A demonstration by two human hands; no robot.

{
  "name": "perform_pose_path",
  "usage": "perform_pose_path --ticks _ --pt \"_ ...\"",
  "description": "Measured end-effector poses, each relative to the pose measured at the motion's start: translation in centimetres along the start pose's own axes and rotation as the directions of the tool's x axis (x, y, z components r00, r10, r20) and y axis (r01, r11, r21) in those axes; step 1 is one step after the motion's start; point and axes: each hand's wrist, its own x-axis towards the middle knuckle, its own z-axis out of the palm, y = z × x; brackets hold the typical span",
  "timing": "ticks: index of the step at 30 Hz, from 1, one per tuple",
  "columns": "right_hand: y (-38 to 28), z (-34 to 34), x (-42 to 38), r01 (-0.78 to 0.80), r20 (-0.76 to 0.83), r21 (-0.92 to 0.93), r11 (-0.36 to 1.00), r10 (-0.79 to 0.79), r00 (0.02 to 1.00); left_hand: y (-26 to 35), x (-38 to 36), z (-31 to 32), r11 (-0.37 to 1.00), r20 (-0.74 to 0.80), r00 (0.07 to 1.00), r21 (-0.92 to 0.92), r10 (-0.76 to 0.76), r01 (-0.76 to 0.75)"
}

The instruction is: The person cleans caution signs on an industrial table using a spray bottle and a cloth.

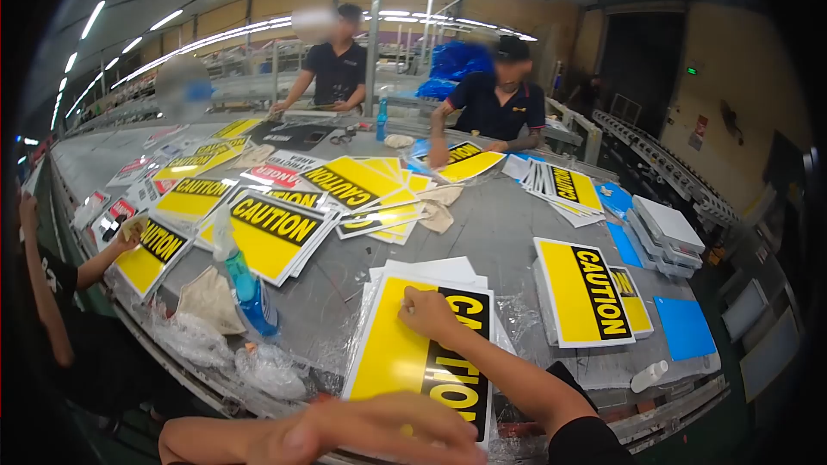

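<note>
A yellow and black CAUTION sign (392,314) lies on a stack of sheets at the table's near edge. My right hand (426,314) rests on its yellow part, fingers curled together in a pinch; whatever they hold is too small to name. Low in the view, my left hand (379,430) is over the sign's near end, its fingers stretched out and somewhat blurred. Left of the stack stands a blue spray bottle (250,293), beside a beige cloth (209,301) and crumpled clear plastic (271,370).
More CAUTION signs (586,293) are stacked to the right, near a blue sheet (685,327) and a small white bottle (649,376). Sign piles (267,237) cover the left and middle. Two people work across the table; another person's hand (129,237) is at left.
</note>
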Motion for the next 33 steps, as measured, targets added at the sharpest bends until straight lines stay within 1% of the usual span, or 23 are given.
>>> perform_pose_path --ticks 2,3,6,7,8,9,10,11,13,15,16,18,19,20,22,23,24,25,26,29,30,31,33 --pt "0.8 0.8 0.1 0.008 -0.029 -0.032 0.999 -0.009 1.0 -0.8 -1.0 -1.3 0.995 -0.059 0.993 -0.03 -0.1 0.098" --pt "1.3 1.3 0.1 0.039 -0.067 -0.033 0.999 -0.041 0.997 -1.0 -1.3 -1.4 0.987 -0.171 0.973 0.008 -0.156 0.16" --pt "3.5 2.4 0.5 0.078 -0.086 0.016 0.997 -0.076 0.993 -3.5 -3.5 -4.1 0.917 -0.325 0.876 0.059 -0.355 0.394" --pt "3.8 2.2 0.5 0.09 -0.052 0.036 0.995 -0.088 0.995 -5.1 -4.7 -5.0 0.899 -0.366 0.859 0.111 -0.359 0.423" --pt "3.4 2.4 0.6 0.04 -0.058 -0.003 0.999 -0.04 0.997 -7.7 -6.5 -6.2 0.873 -0.389 0.889 0.313 -0.241 0.374" --pt "3.0 2.3 0.6 0.027 -0.056 0.0 1.0 -0.027 0.998 -9.7 -8.3 -7.2 0.79 -0.481 0.811 0.328 -0.333 0.518" --pt "1.7 1.6 0.3 0.07 -0.073 0.017 0.997 -0.069 0.995 -9.0 -8.8 -6.7 0.726 -0.59 0.67 0.195 -0.451 0.66" --pt "1.3 1.7 -0.2 0.117 -0.089 0.051 0.992 -0.112 0.99 -7.8 -8.8 -6.3 0.638 -0.645 0.573 0.167 -0.505 0.751" --pt "-2.2 1.0 -2.4 0.127 0.064 0.032 0.991 -0.129 0.99 -11.8 -12.4 -8.6 0.58 -0.607 0.77 0.561 -0.197 0.59" --pt "-5.4 1.3 -6.6 0.221 0.188 0.118 0.968 -0.24 0.952 -10.3 -12.0 -7.9 0.702 -0.722 0.596 0.218 -0.351 0.678" --pt "-6.4 1.8 -8.9 0.266 0.269 0.085 0.96 -0.279 0.922 -9.9 -11.9 -7.7 0.726 -0.731 0.548 0.106 -0.406 0.679" --pt "-8.7 0.0 -10.0 0.267 0.384 0.195 0.944 -0.324 0.865 -9.3 -11.9 -7.4 0.746 -0.729 0.492 -0.039 -0.477 0.665" --pt "-8.6 -0.1 -9.7 0.244 0.395 0.242 0.939 -0.325 0.859 -8.9 -11.9 -7.3 0.77 -0.691 0.539 -0.04 -0.482 0.637" --pt "-7.4 0.3 -8.5 0.228 0.358 0.188 0.955 -0.282 0.89 -8.5 -12.0 -7.2 0.793 -0.65 0.584 -0.045 -0.485 0.608" --pt "-3.3 1.1 -4.5 0.161 0.239 0.086 0.983 -0.177 0.955 -6.8 -12.8 -6.4 0.876 -0.496 0.756 -0.02 -0.428 0.483" --pt "-1.1 1.1 -2.1 0.108 0.158 0.043 0.993 -0.113 0.981 -5.2 -13.2 -6.0 0.926 -0.264 0.893 -0.006 -0.365 0.377" --pt "0.8 0.5 0.6 0.059 0.106 -0.015 0.998 -0.057 0.993 -3.2 -13.5 -5.5 0.965 -0.021 0.965 -0.017 -0.262 0.262" --pt "1.7 0.1 2.3 0.012 0.048 -0.071 0.997 -0.008 0.999 -1.7 -13.3 -5.1 0.988 0.197 0.969 -0.008 -0.15 0.155" --pt "1.6 0.7 2.5 0.049 0.034 -0.058 0.997 -0.047 0.998 -0.6 -13.4 -4.7 0.999 0.408 0.912 -0.019 -0.036 0.048" --pt "-1.1 2.3 0.9 0.132 0.026 0.021 0.991 -0.132 0.991 1.5 -15.5 -3.3 0.967 0.266 0.951 0.236 -0.16 0.097" --pt "-2.8 3.0 -0.9 0.198 0.133 -0.009 0.98 -0.195 0.972 1.5 -16.0 -3.3 0.945 0.197 0.955 0.285 -0.222 0.161" --pt "-5.2 3.1 -3.4 0.226 0.204 0.164 0.96 -0.257 0.945 1.5 -16.4 -3.4 0.929 0.155 0.95 0.302 -0.269 0.214" --pt "-8.6 3.0 -8.6 0.376 0.36 0.183 0.909 -0.417 0.834 1.0 -17.2 -3.2 0.891 0.064 0.93 0.319 -0.361 0.324"
